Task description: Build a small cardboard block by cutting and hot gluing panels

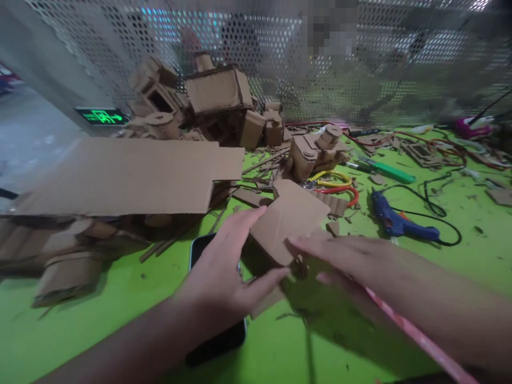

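A flat-topped cardboard piece (290, 218) with angled edges is between my two hands, just above the green table. My left hand (228, 266) grips its left side, fingers along the far left edge and thumb at the near edge. My right hand (352, 261) has its fingertips at the near right edge, one finger lying on the top face. The piece's underside is in shadow. A thin pink-red stick-like strip (416, 330) runs along below my right hand; whether the hand holds it I cannot tell. Beneath my left wrist lies a dark phone (218, 341).
A large cardboard sheet (152, 176) lies over cardboard parts at left. Built cardboard models (218, 93) are piled behind. Yellow- and red-handled scissors or pliers (334, 181), a green-handled tool (390, 172) and a blue glue gun (400, 218) with a cord lie right. Perforated metal (280, 53) stands behind.
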Action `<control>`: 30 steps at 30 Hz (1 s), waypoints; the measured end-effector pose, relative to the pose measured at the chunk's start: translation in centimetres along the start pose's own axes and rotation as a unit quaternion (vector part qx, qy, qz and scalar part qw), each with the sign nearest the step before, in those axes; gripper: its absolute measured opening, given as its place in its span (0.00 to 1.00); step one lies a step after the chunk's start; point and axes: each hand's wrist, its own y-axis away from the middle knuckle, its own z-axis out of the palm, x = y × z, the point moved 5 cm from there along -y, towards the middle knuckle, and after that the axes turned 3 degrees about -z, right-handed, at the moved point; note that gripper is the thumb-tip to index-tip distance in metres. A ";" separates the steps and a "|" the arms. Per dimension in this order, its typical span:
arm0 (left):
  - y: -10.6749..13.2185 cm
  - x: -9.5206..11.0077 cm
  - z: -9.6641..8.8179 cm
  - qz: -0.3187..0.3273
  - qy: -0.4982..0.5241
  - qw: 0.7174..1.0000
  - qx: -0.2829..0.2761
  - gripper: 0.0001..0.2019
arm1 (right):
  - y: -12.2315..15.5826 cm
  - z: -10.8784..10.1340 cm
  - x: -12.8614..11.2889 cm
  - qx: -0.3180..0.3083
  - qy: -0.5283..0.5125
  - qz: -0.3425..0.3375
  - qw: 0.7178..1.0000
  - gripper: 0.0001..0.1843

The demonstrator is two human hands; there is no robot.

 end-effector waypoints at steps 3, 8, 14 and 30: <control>-0.7 -0.2 -0.6 -0.001 0.011 1.000 0.019 0.35 | 0.3 2.1 -1.3 -0.073 0.070 -0.044 0.994 0.43; -1.3 -0.5 -0.9 -0.001 -0.019 0.999 0.037 0.30 | 1.2 7.4 -2.3 -0.139 0.098 -0.137 0.976 0.34; -0.7 0.4 -1.8 0.020 -0.087 0.993 0.072 0.28 | 2.6 8.1 -2.2 -0.104 0.121 -0.139 0.977 0.35; 2.5 2.3 1.0 0.114 -0.165 0.973 -0.114 0.15 | 6.0 0.7 4.3 0.012 0.150 0.009 0.989 0.21</control>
